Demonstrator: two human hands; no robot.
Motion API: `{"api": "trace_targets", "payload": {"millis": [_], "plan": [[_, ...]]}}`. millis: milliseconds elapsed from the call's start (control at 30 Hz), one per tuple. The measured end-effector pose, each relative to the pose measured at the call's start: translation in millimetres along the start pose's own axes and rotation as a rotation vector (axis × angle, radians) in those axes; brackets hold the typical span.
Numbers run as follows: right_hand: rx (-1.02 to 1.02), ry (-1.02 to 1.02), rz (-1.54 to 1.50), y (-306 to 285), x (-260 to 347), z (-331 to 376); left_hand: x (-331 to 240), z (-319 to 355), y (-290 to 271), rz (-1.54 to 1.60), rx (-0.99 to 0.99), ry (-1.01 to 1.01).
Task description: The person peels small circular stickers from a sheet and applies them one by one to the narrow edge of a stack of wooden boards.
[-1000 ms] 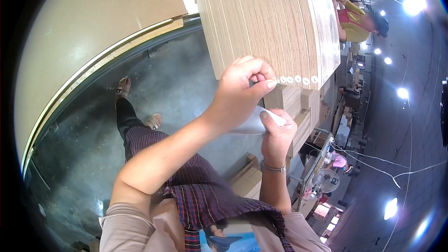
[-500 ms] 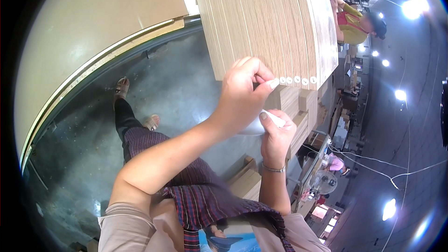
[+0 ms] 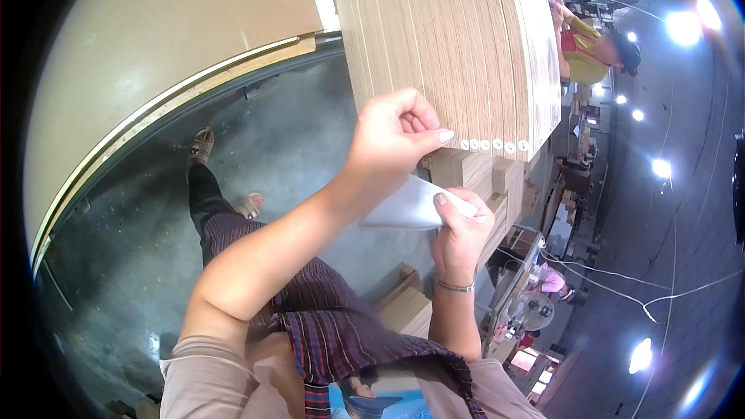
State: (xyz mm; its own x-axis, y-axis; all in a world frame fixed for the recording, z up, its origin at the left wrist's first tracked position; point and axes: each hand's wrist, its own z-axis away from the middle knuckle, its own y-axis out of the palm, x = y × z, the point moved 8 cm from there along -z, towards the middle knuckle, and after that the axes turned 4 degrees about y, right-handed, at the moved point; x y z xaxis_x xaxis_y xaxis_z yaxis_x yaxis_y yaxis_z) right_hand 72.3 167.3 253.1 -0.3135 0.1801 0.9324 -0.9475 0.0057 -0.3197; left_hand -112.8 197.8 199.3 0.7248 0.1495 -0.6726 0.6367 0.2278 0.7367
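Observation:
My left hand (image 3: 396, 132) is at the near corner of a stack of wood-grain panels (image 3: 434, 39), its fingers curled and its thumb tip close to the edge. A small white piece shows at that thumb tip; whether it is a sticker or the nail I cannot tell. Several round white stickers (image 3: 484, 145) with small dark marks run in a row along the panel ends to the right of the thumb. My right hand (image 3: 463, 225), lower and to the right, pinches a glossy white sheet (image 3: 407, 206) between thumb and fingers. Part of the sheet is hidden behind my left wrist.
A large tan board (image 3: 178, 54) lies at the upper left. More wooden pieces (image 3: 466, 174) are stacked below the panels. A standing fan (image 3: 535, 310) and cables are at the right. One co-worker (image 3: 590, 54) is beyond the stack, another (image 3: 552, 279) farther off.
My left hand has moved a little left along the panel ends, uncovering another round sticker in the row. More of the white sheet shows beside my right hand, which keeps its hold.

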Motion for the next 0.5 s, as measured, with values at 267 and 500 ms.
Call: {"api": "trace_targets", "payload": {"millis": [267, 500], "plan": [[0.057, -0.172, 0.119, 6, 30, 3, -45, 31, -16, -0.830, 0.256, 0.472], [0.066, -0.321, 0.325, 16, 48, 6, -49, 38, -7, -0.961, 0.350, 0.544]]}}
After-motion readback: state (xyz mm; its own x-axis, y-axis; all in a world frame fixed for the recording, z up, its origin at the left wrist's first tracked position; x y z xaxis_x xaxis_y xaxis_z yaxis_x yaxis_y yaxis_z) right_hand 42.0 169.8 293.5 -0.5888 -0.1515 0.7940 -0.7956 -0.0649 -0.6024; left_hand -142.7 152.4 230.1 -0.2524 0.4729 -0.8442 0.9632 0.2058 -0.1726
